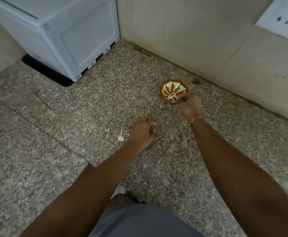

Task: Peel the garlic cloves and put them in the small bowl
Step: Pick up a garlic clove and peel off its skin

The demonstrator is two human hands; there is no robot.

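Observation:
A small red bowl (173, 88) with a yellow-green pattern stands on the speckled counter near the wall; pale peeled cloves (171, 96) lie in its near side. My right hand (189, 105) hovers over the bowl's near rim, fingers curled together; whether it still holds a clove is hidden. My left hand (142, 132) rests on the counter with fingers curled, and what it holds is not visible. A garlic bulb (121, 137) with a stalk lies just left of my left hand.
A white appliance (62, 36) on a black mat stands at the back left. Tiled walls close the corner behind the bowl, with a white socket (283, 16) at the upper right. A small dark scrap (196, 81) lies by the wall.

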